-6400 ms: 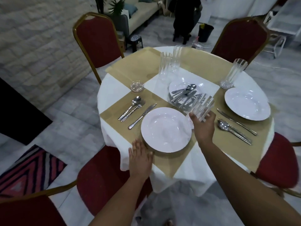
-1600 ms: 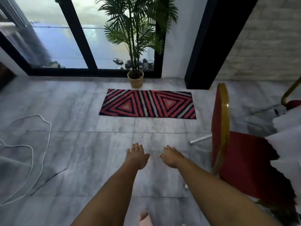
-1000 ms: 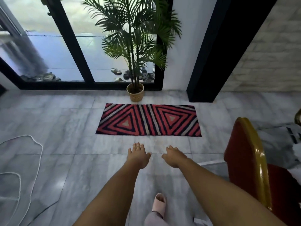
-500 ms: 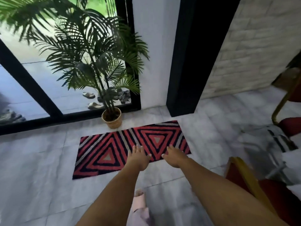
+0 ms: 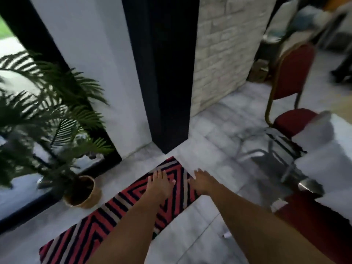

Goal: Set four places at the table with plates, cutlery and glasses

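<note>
Both our hands are stretched out in front of us, palms down, over the floor. Our left hand (image 5: 159,184) hangs above a woven rug (image 5: 106,212) with a stiff pattern of nested red, black and pale grey triangles; our right hand (image 5: 204,181) hangs just beside it, past the rug's edge, over grey marbled floor tiles (image 5: 190,235). The fingers of each hand are spread loosely and hold nothing.

We find no brand, label or writing anywhere that can be read; the frame is smeared by motion.

At the right edge we see a white tablecloth (image 5: 331,162) falling in soft folds from the surface, with none of the plates, cutlery or glasses in view. Against it stand chairs with red padded seats and thin gold metal frames: one chair (image 5: 291,88) farther back, and the seat of a nearer chair (image 5: 314,225) low on the right.

To the left, a palm with feathery fronds (image 5: 47,115) grows from a round woven basket pot (image 5: 83,192). Behind rise a smooth white pillar (image 5: 91,63), a dark panel (image 5: 167,73) and a rough whitewashed brick wall (image 5: 224,46).
</note>
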`<state>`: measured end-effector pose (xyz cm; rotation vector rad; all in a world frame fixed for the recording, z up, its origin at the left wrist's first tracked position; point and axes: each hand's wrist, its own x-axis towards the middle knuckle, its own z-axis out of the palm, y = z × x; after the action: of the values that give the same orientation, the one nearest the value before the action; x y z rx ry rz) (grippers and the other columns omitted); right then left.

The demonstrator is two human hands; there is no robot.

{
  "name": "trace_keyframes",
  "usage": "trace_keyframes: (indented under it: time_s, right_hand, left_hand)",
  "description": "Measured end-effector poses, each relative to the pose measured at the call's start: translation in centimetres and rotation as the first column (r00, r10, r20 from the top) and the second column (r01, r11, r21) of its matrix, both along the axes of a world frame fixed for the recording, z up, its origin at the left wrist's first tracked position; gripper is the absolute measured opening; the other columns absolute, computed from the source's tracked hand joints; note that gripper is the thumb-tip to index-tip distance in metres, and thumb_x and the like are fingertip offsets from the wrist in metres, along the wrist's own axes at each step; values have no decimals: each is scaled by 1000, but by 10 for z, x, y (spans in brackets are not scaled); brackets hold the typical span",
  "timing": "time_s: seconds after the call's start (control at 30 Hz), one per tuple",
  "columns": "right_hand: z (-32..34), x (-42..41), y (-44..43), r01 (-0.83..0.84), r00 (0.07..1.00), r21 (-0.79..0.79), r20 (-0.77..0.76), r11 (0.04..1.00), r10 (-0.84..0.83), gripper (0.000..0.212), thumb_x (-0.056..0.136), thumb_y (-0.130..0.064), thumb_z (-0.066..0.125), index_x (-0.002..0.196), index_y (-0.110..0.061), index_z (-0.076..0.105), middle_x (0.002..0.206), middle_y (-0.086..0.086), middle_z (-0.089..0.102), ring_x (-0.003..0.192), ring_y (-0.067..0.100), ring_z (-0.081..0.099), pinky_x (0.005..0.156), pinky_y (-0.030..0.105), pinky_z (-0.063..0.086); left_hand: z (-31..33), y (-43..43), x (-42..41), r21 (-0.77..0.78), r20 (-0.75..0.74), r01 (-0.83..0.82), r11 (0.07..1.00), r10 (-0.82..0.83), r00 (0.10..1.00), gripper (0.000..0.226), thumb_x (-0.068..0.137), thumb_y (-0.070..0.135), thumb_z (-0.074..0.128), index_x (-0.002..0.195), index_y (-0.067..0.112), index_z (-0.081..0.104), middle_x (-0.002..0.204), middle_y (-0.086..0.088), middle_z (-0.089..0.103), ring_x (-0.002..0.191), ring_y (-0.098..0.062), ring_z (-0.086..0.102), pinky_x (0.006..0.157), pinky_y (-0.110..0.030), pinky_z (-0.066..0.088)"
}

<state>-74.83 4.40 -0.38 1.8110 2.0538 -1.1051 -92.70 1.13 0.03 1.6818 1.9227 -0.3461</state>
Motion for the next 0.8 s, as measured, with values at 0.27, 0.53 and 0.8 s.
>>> trace_keyframes:
  time_s: [0.27, 0.53, 0.8]
  right_hand:
    - [-12, 68, 101, 233, 967, 27, 101, 972, -235, 72, 101, -53, 32, 156, -10, 15, 165, 8, 5, 151, 31, 6, 122, 48, 10]
    - [-6, 139, 195, 393, 906, 48, 152, 918, -395, 70, 100, -51, 34, 155, -11, 20, 164, 11, 14, 150, 32, 16, 120, 49, 18]
    - [-3, 182, 284, 568, 811, 75, 119, 819, -573, 62, 101, -45, 39, 153, -13, 27, 160, 15, 24, 145, 34, 27, 119, 47, 24]
  left_hand:
    - [1, 148, 70, 9, 47, 283, 959, -283, 958, 68, 102, 46, 18, 153, 5, -1, 161, -14, -6, 149, -27, -5, 121, -43, -1]
    - [4, 269, 143, -31, 76, 434, 900, -431, 899, 69, 101, 49, 15, 153, 7, -5, 161, -12, -11, 149, -24, -11, 121, -43, -5]
    - [6, 395, 196, -20, 43, 590, 807, -589, 807, 69, 102, 48, 18, 153, 7, -2, 161, -13, -9, 149, -27, -9, 120, -45, -2]
